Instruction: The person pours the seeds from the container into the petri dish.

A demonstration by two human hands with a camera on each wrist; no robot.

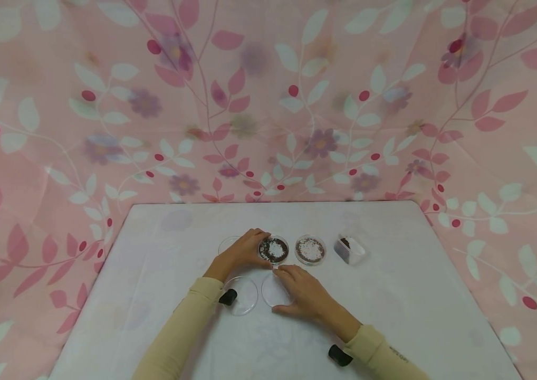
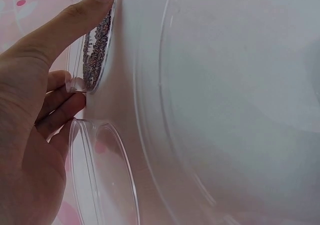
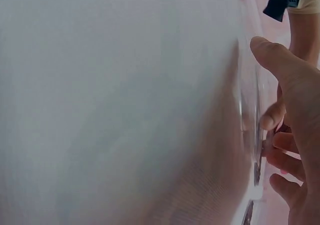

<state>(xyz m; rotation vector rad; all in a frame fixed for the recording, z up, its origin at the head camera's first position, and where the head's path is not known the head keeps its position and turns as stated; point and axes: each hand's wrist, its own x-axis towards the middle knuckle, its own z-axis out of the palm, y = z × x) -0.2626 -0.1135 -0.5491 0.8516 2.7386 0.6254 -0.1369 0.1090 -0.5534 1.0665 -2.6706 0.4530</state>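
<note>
A round clear petri dish [image 1: 273, 257] with dark grains and white bits on top stands in the middle of the table. My left hand [image 1: 241, 252] spans its left side and grips its rim, thumb at the near edge and fingers at the far edge. In the left wrist view, that thumb lies on the dish wall [image 2: 97, 55]. Nearer me, my right hand [image 1: 307, 294] holds a clear, shallow round dish or lid [image 1: 268, 289] between thumb and fingers. The right wrist view shows this clear piece [image 3: 248, 110] edge-on, partly hidden by the hand.
Another petri dish [image 1: 310, 250] of grains and white bits sits to the right, then a small clear box [image 1: 354, 254] with dark material. A clear round piece [image 1: 249, 296] lies by the left wrist, and another [image 1: 227, 244] is partly behind the left hand. A patterned curtain [image 1: 268, 105] hangs behind.
</note>
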